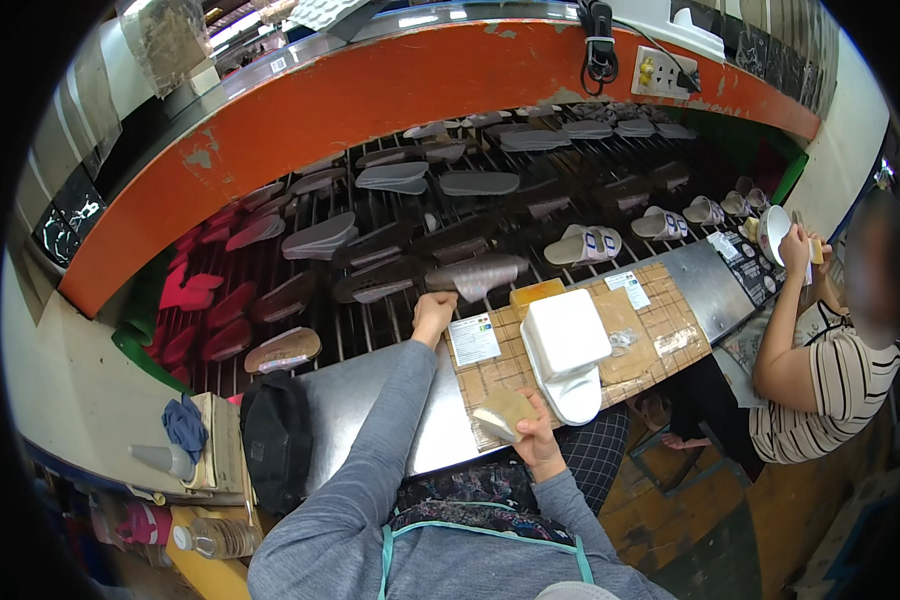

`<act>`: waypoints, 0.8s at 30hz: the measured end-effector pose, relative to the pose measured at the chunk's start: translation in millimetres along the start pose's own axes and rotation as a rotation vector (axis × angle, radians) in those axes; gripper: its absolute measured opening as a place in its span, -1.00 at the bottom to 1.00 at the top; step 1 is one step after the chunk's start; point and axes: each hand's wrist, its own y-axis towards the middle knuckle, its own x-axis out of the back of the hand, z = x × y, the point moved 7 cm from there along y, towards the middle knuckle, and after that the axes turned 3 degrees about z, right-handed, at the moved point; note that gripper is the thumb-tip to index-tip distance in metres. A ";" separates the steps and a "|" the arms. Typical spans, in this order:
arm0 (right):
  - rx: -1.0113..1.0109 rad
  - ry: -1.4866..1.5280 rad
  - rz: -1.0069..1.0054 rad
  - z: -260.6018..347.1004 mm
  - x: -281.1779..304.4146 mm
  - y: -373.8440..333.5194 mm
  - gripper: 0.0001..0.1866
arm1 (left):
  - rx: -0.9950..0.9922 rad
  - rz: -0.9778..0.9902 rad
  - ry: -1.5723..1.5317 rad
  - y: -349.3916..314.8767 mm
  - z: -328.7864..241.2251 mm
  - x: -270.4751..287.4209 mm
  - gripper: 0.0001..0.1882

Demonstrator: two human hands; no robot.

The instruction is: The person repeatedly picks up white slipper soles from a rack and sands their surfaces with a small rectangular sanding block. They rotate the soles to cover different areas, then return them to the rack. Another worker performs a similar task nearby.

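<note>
My left hand reaches over the metal edge of the rack. Its fingers are closed at the near end of a shiny grey slipper piece lying on the bars; the fingertips are partly hidden. Low over the cardboard-covered board, my right hand grips a wide, flat, pale brush. Just beyond that hand stands a white square-sided container on a white base. Behind the container lies a yellowish block.
Rows of soles and slippers cover the barred rack under an orange beam. Pale buckled sandals sit at its right. A black bag is left of my arm. At the right, a seated person holds a white bowl.
</note>
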 end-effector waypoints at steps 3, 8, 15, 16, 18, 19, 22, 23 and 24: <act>-0.016 0.035 0.021 0.7 -3.3 -0.4 -0.39 | -0.106 0.015 0.339 -39.9 -25.6 8.9 -0.74; -0.060 0.104 0.118 1.0 -8.0 -0.5 -0.44 | -0.469 0.097 0.368 -67.3 -100.8 -5.3 -0.72; -0.054 0.095 0.090 -0.6 1.2 -3.4 -0.40 | -0.338 0.589 -0.244 38.0 -163.6 -137.6 -0.65; -0.061 0.079 0.094 -0.8 1.3 -3.6 -0.40 | -0.133 0.707 -0.387 53.1 -162.0 -164.1 -0.63; -0.057 0.045 0.085 -0.1 2.1 -4.3 -0.40 | 0.090 0.940 -0.660 68.7 -164.5 -204.3 -0.57; -0.069 0.060 0.117 0.1 0.1 -4.5 -0.40 | 0.110 0.982 -0.641 74.5 -165.1 -220.6 -0.56; -0.073 0.043 0.154 2.0 -2.2 -5.2 -0.39 | 0.127 1.070 -0.448 80.5 -158.2 -257.1 -0.53; -0.088 0.027 0.144 0.6 -1.7 -4.5 -0.39 | 0.135 1.051 -0.427 82.6 -155.2 -262.2 -0.56; -0.083 0.010 0.151 1.0 -2.1 -5.0 -0.39 | 0.154 1.033 -0.402 83.1 -152.2 -265.6 -0.59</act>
